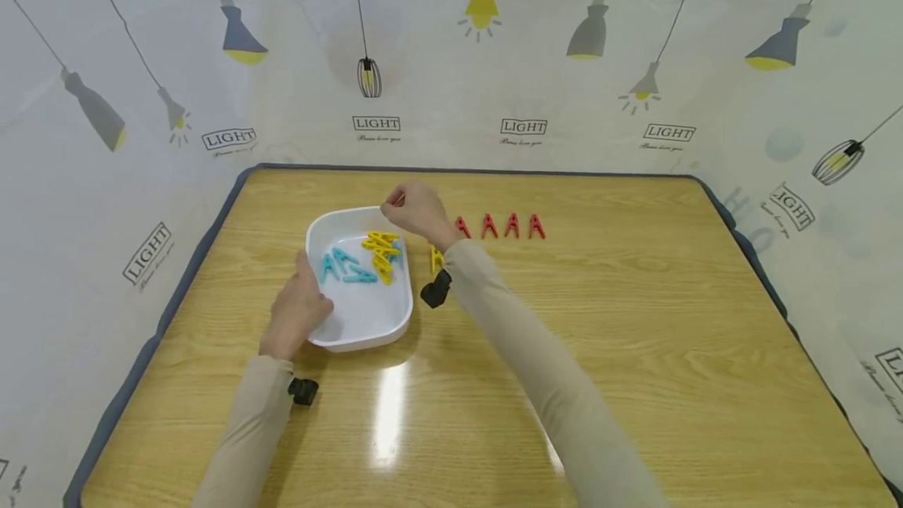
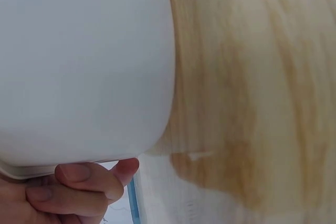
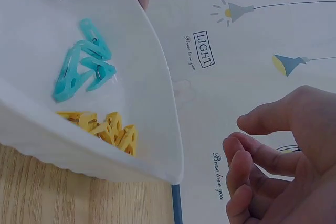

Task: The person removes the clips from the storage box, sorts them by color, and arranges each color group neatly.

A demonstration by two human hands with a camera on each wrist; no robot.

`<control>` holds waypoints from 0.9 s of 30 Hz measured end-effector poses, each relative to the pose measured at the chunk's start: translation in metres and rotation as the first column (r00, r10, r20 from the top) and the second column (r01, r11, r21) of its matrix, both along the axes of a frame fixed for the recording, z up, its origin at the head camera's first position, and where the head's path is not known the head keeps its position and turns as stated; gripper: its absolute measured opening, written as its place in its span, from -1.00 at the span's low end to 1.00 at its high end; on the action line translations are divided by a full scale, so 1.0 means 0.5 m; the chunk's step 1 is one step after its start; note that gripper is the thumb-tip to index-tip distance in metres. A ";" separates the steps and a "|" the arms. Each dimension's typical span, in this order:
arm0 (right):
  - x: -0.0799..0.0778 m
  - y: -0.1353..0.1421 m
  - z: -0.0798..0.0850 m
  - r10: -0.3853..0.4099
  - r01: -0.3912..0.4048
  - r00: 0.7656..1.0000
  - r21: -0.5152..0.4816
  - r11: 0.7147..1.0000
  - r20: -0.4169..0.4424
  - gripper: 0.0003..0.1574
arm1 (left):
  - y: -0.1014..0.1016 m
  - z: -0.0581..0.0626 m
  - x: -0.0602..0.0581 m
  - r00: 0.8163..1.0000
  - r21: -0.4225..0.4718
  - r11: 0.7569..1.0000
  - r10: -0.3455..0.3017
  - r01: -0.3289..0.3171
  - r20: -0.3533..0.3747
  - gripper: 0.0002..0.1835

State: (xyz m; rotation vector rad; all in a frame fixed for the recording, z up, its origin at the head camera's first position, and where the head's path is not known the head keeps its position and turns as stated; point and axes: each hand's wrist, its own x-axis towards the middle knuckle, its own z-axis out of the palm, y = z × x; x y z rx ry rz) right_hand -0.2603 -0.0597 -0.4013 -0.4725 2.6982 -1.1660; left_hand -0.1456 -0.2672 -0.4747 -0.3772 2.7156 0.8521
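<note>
Thumb inside and fingers outside, the left hand (image 1: 299,310) grips the left wall of the white tub (image 1: 360,313). Above the tub's far right corner, the right hand (image 1: 418,210) holds nothing, fingers bent and a narrow gap between thumb and fingertips. Below it, yellow pegs (image 1: 382,252) lie heaped inside near that corner and the right wall, with a bit of turquoise among them. More turquoise pegs (image 1: 361,277) lie toward the left wall, nearer the gripping hand. Beyond the tub's right edge, one yellow peg (image 1: 435,259) lies on the table (image 1: 635,335), partly behind the right sleeve (image 1: 522,335); four red pegs (image 1: 513,222) line up toward the table's far edge.
</note>
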 end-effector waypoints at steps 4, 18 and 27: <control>0.002 -0.022 0.000 0.021 -0.022 0.999 0.030 0.999 0.036 -0.71 | -0.001 0.000 0.002 1.000 0.000 1.000 -0.006 0.006 -0.010 0.13; 0.008 -0.077 -0.020 0.085 -0.121 0.991 0.393 0.912 0.108 -0.78 | -0.007 0.003 0.005 0.999 0.012 1.000 -0.020 0.020 -0.034 0.14; 0.026 -0.116 -0.029 0.112 -0.133 0.991 0.558 0.819 0.072 -0.79 | -0.014 -0.001 0.004 0.997 -0.002 0.999 -0.034 0.034 -0.070 0.14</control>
